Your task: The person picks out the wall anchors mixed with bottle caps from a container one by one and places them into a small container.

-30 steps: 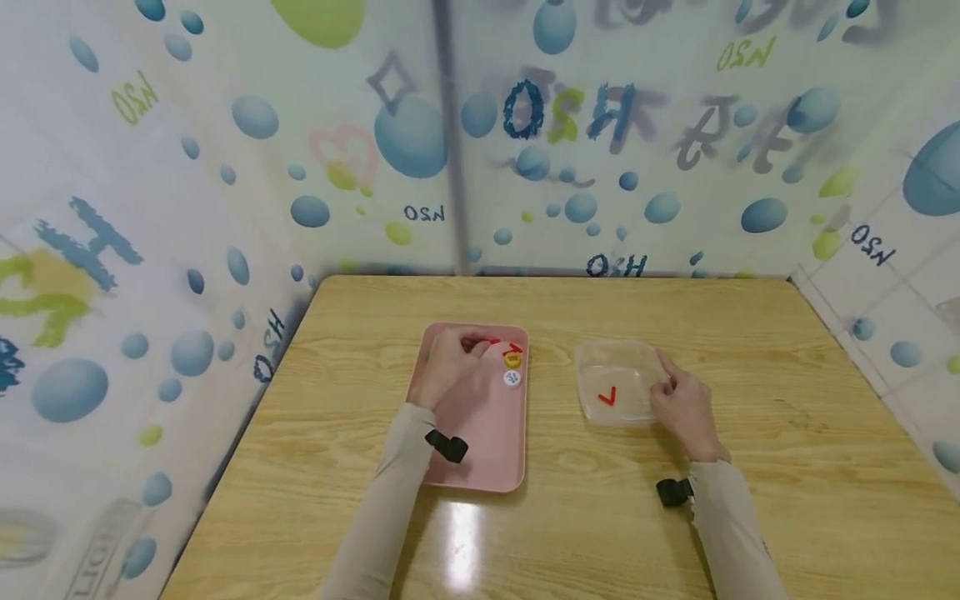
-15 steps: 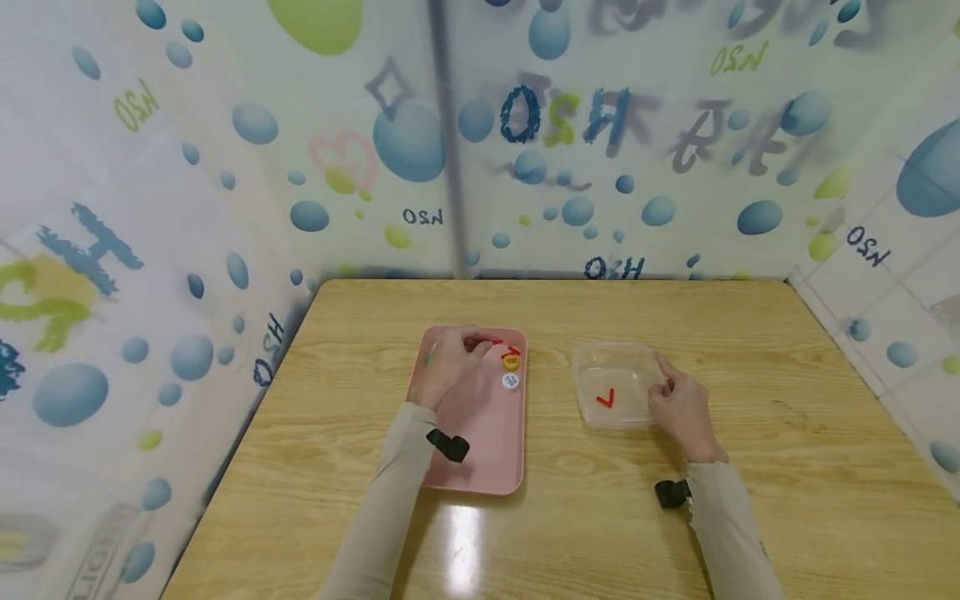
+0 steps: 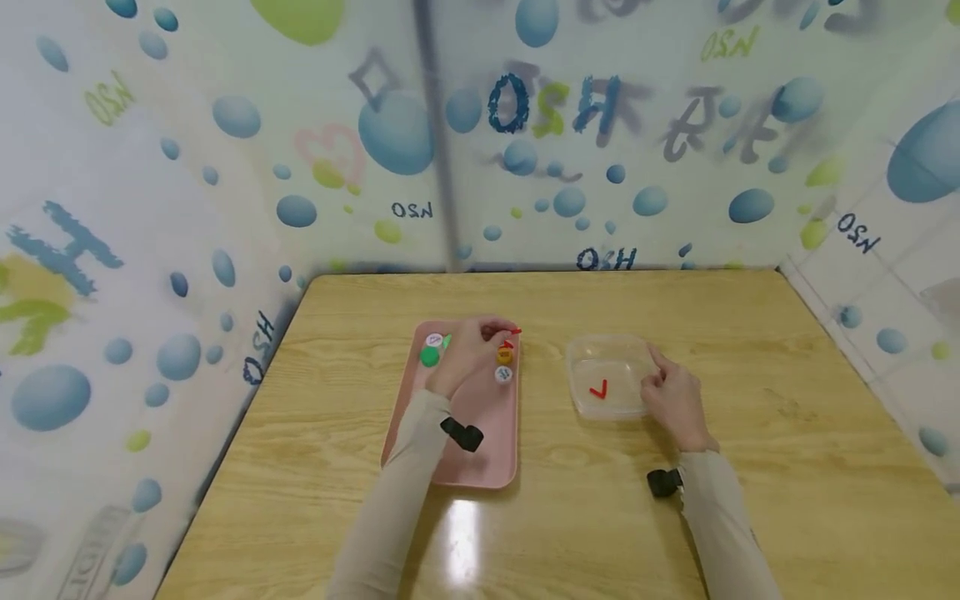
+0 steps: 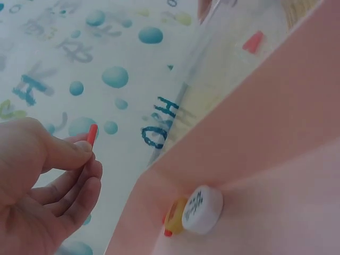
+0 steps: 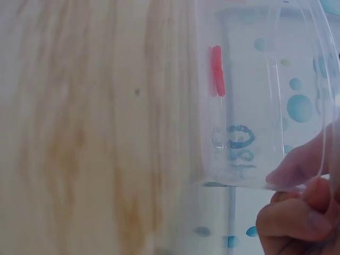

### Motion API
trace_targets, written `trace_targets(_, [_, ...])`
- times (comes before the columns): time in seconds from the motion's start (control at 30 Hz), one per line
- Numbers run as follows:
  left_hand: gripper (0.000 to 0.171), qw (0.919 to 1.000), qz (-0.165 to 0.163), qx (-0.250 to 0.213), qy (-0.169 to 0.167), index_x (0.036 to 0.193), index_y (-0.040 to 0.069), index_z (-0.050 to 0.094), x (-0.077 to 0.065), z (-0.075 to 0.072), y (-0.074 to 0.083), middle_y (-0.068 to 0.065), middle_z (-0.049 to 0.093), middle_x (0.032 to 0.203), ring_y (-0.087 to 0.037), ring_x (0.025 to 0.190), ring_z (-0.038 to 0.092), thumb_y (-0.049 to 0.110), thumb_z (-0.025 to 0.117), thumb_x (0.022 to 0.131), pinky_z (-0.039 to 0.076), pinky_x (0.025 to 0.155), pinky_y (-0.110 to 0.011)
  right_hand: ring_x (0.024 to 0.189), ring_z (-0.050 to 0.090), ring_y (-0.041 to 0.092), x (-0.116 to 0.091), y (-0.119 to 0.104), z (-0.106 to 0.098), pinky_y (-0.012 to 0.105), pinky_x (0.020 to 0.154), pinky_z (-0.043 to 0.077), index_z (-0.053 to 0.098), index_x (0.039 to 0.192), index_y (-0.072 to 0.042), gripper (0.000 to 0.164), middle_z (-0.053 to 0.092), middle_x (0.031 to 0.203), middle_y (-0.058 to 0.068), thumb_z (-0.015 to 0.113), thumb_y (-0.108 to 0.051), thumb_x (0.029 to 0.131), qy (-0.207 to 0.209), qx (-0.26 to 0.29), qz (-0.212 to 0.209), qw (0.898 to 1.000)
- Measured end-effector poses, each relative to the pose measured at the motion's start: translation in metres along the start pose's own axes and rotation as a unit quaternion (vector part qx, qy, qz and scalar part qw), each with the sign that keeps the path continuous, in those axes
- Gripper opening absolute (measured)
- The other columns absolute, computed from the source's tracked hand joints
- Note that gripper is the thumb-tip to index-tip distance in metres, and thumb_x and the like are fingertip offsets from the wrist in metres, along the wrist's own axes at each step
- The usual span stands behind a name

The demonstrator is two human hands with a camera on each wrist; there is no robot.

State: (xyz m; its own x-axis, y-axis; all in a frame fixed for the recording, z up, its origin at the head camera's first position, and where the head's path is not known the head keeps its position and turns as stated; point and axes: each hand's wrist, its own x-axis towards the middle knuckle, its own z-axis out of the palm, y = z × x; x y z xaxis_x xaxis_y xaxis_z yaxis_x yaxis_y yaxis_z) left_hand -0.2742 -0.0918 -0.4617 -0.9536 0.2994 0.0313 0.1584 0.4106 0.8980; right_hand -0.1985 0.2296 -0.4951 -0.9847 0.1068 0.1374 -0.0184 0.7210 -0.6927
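My left hand (image 3: 467, 357) pinches a small red stick-like piece (image 4: 92, 136) between thumb and fingertips, above the far right part of a pink tray (image 3: 480, 467). Beneath and beside it in the tray lie another red piece (image 3: 507, 343), a yellow round cap (image 3: 505, 356) and a white cap with dark marks (image 4: 203, 210). My right hand (image 3: 675, 404) grips the right edge of a clear plastic container (image 3: 585, 408), thumb and fingers on its wall. Inside the container lies a red V-shaped piece (image 3: 600, 390).
At the tray's far left are a green round cap (image 3: 429, 357) and a white cap (image 3: 434, 340); another green piece is partly hidden by the left hand. A wooden table (image 3: 585, 517) bears everything. Patterned walls (image 3: 525, 200) rise behind and at both sides.
My left hand has risen and shifted right with the red piece, uncovering the green and white caps at the tray's far left. The right hand stays on the container. The head view shifted slightly.
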Motion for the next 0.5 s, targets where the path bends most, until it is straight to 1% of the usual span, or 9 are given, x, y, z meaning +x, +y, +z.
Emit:
trace_targets(0.1, [0.019,0.9997,0.023,0.005,-0.002,0.115,0.013,0.074,0.006,0.006,0.007,-0.016,0.072,0.116,-0.035,0.094,0.066,0.012,0.06,0.102,0.054,0.072,-0.026,0.046,0.019,0.007,0.002,-0.002,-0.001,0.023,0.041,0.022,0.043,0.15,0.004,0.063,0.029,0.051,-0.007,0.043,0.003,0.087,0.004,0.004,-0.007,1.0])
trace_targets(0.2, [0.018,0.9993,0.034,0.012,-0.006,0.113,0.012,0.075,0.011,0.014,0.015,-0.017,0.072,0.114,-0.034,0.088,0.065,0.012,0.061,0.102,0.051,0.065,-0.024,0.047,0.019,0.007,0.003,-0.003,-0.002,0.023,0.042,0.022,0.044,0.149,0.004,0.063,0.028,0.052,-0.007,0.044,0.004,0.086,0.006,0.002,-0.009,1.0])
trace_targets(0.3, [0.016,0.9988,0.039,0.025,-0.013,0.112,0.012,0.075,0.014,0.025,0.022,-0.013,0.073,0.111,-0.032,0.09,0.066,0.011,0.063,0.101,0.052,0.066,-0.022,0.047,0.02,0.007,0.004,-0.004,-0.002,0.024,0.042,0.022,0.043,0.15,0.004,0.064,0.027,0.052,-0.007,0.044,0.004,0.086,0.001,0.002,-0.005,1.0])
trace_targets(0.4, [0.016,0.9978,0.051,0.029,-0.031,0.111,0.009,0.076,0.018,0.039,0.029,-0.013,0.074,0.11,-0.033,0.095,0.068,0.011,0.064,0.1,0.053,0.07,-0.02,0.047,0.02,0.007,0.003,-0.003,-0.002,0.025,0.042,0.023,0.043,0.151,0.003,0.064,0.026,0.052,-0.008,0.044,0.003,0.087,-0.003,0.001,0.002,1.0])
trace_targets(0.5, [0.016,0.9961,0.058,0.034,-0.057,0.11,0.008,0.076,0.02,0.052,0.035,-0.014,0.074,0.109,-0.03,0.09,0.067,0.011,0.064,0.1,0.052,0.069,-0.02,0.047,0.02,0.007,0.002,-0.002,-0.001,0.025,0.042,0.023,0.043,0.151,0.003,0.064,0.026,0.052,-0.008,0.045,0.002,0.087,-0.006,0.003,0.007,1.0])
